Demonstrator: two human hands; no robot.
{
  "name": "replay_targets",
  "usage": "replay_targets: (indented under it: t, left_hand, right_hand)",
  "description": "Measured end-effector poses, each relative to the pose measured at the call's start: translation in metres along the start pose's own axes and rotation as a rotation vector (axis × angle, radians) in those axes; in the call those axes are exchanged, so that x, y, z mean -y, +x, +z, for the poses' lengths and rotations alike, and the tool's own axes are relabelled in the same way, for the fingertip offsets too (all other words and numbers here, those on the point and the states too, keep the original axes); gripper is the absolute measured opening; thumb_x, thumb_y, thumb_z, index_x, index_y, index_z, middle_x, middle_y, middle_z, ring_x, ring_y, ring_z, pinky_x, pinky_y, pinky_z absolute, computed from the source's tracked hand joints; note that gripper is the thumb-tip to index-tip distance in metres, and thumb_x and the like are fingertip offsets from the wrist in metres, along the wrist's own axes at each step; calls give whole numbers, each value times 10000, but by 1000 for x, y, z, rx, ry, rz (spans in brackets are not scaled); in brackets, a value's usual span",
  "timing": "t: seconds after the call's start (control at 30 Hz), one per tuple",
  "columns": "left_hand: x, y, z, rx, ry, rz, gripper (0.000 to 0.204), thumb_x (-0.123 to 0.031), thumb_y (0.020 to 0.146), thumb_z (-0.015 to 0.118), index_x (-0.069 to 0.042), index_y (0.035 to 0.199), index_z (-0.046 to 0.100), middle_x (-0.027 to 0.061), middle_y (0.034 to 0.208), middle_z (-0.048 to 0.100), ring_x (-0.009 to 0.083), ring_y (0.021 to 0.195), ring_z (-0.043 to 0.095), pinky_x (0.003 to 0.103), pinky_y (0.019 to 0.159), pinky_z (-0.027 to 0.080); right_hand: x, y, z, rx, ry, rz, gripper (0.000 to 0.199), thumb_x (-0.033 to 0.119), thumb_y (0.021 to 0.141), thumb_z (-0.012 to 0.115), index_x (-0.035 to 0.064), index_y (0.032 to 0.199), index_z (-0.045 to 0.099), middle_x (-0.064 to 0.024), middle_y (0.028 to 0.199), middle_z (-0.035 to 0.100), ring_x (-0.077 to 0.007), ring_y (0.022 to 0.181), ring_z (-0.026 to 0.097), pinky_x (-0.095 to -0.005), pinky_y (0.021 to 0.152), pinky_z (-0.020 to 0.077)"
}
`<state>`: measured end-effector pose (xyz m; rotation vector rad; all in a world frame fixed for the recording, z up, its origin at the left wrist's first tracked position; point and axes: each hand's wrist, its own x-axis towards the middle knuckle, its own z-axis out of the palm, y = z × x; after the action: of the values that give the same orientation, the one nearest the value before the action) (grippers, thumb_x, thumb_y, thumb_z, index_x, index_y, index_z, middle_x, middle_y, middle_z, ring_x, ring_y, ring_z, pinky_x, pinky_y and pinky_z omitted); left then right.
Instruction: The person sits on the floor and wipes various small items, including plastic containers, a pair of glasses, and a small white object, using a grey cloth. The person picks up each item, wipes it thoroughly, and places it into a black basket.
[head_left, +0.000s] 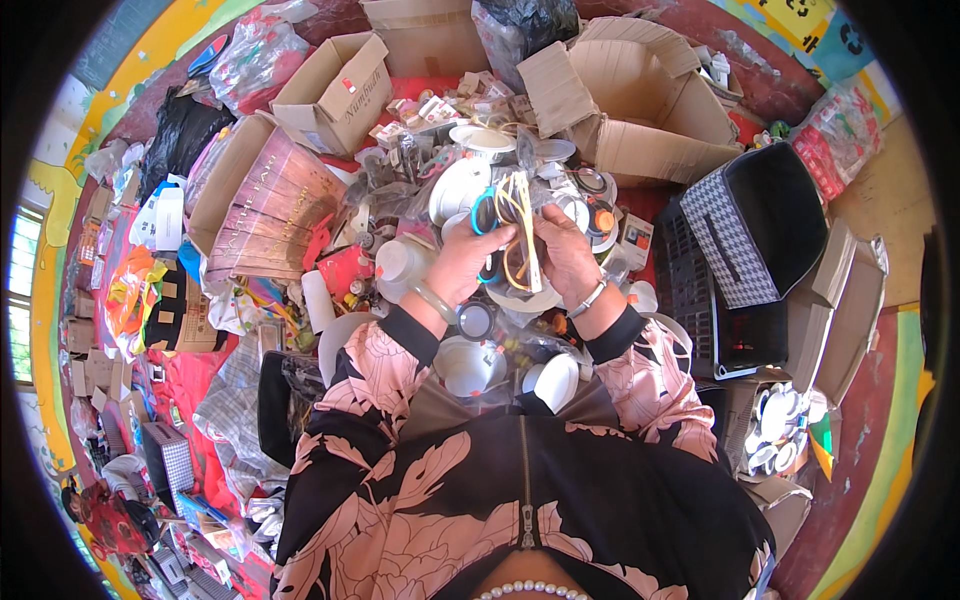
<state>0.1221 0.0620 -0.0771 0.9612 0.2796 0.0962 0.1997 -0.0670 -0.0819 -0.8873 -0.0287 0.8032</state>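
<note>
Before my chest, my left hand point(462, 262) is closed on blue-rimmed sunglasses point(484, 212). Cream-framed sunglasses point(525, 268) with dark lenses stand on end between my hands. My right hand point(568, 256) pinches their right side, with fingertips partly hidden. Beneath lies a heap of white plates point(460, 190), bowls and clear plastic wrapping. A white cup point(402, 262) sits beside my left wrist. Below my hands is a white pot-like vessel point(470, 366). An orange-capped item point(603, 221) lies to the right of my right hand.
Open cardboard boxes point(650, 95) stand at the far side, and a pink-brown box point(275, 205) at left. A black bin with a houndstooth front point(745, 230) rises at right, beside a dark crate point(690, 280). Red cloth point(190, 385) spreads at left; another person point(115, 515) is at lower left.
</note>
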Motion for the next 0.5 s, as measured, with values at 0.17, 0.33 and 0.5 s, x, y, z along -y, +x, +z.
replay_targets:
  t: [0.17, 0.33, 0.5]
  left_hand:
    - [1, 0, -1, -47, -63, 24, 237, -126, 785, 669, -69, 996, 576, -11, 863, 592, 81, 735, 551, 226, 575, 452]
    - [1, -1, -1, -158, -22, 91, 262, -110, 776, 681, -79, 1006, 560, -4, 894, 583, 77, 775, 537, 231, 618, 442]
    - [2, 2, 4, -239, -97, 304, 248, -66, 789, 660, -76, 1016, 561, -5, 937, 584, 83, 830, 539, 237, 734, 427]
  right_hand:
    - [0, 5, 7, -137, -255, -186, 26, 30, 819, 540, 27, 821, 566, -108, 739, 620, -214, 588, 600, -293, 502, 479]
    - [-12, 1, 8, -241, -1381, -780, 151, 151, 720, 634, 21, 775, 578, -175, 733, 571, -347, 673, 556, -409, 612, 443]
    - [-10, 0, 16, -204, -1328, -595, 232, 183, 717, 676, -12, 756, 557, -165, 656, 579, -282, 573, 568, -353, 541, 443]
